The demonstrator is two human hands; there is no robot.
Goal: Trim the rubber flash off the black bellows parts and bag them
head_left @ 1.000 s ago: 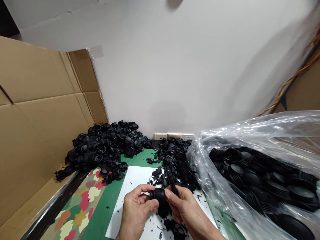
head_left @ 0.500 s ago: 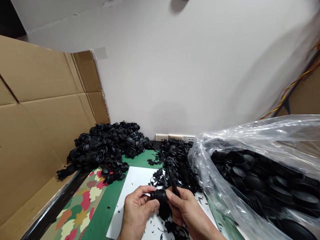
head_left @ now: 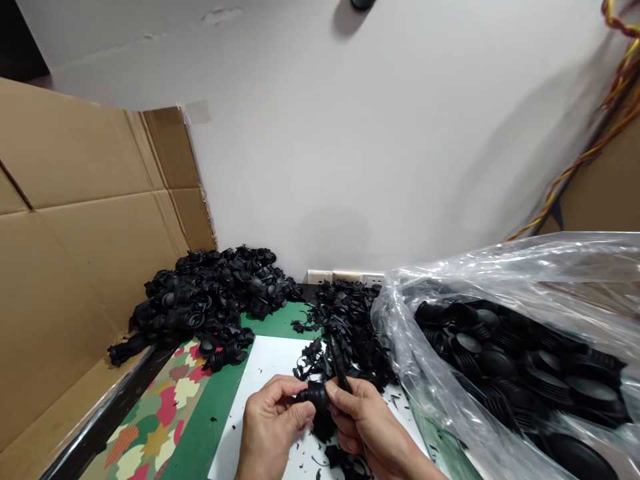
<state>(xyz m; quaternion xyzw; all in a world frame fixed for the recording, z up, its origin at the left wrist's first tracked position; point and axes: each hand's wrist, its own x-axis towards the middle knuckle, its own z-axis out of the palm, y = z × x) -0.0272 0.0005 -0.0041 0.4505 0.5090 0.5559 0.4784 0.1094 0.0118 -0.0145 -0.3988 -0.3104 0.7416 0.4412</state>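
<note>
Between my fingertips, low in the head view, is a black ribbed rubber bellows. My left hand pinches its left side with thumb and fingers. My right hand is closed round a slim black pen-like tool, which slants up and away; its working end is hidden. The right thumb and fingertips meet the right side of the bellows. Beneath both hands lies a white board strewn with black trimmings. More dark scraps lie just under the right hand.
A heap of black ribbed parts rests at the left by a cardboard panel. Black trimmings are piled behind the board. At right, a clear plastic bag holds many black bellows. Wall sockets sit at the back.
The view has shifted slightly. The bellows is turned a little between my fingers, and the tool in my right hand has moved slightly left.
</note>
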